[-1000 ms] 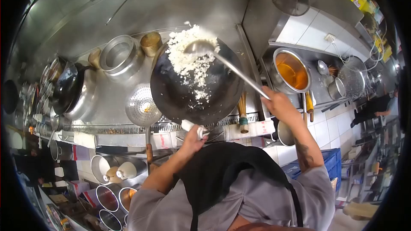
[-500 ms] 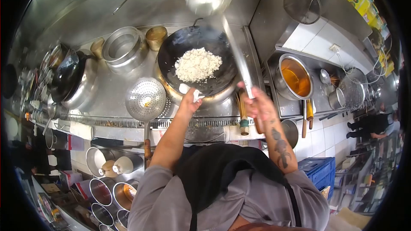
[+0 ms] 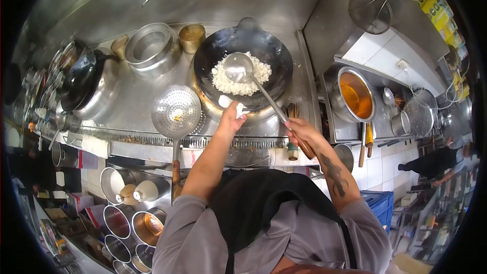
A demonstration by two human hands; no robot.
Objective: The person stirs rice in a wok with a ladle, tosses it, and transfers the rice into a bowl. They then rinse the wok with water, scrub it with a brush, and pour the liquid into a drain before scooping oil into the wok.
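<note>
A black wok (image 3: 281, 66) stands on the stove ring with a mound of white rice (image 3: 219, 78) in it. My left hand (image 3: 233, 115) is closed on the near rim of the wok, with a folded white cloth (image 3: 225, 101) between the fingers and the metal. In my right hand (image 3: 303, 133) is the handle of a steel ladle (image 3: 238, 67); its round bowl lies over the rice, its underside facing up. Right beside that hand, a bamboo brush (image 3: 292, 147) stands at the stove's front edge.
A perforated skimmer (image 3: 176, 109) rests left of the wok. Nested steel pots (image 3: 148, 48) and a brass-coloured tin (image 3: 192, 38) stand behind it. At the right is a pot of orange liquid (image 3: 357, 96). Seasoning containers (image 3: 117, 220) sit lower left; another person (image 3: 431, 162) is far right.
The ladle has come down from above the wok onto the rice. My right hand has turned and closed firmly round its handle, while my left hand stays at the wok's rim.
</note>
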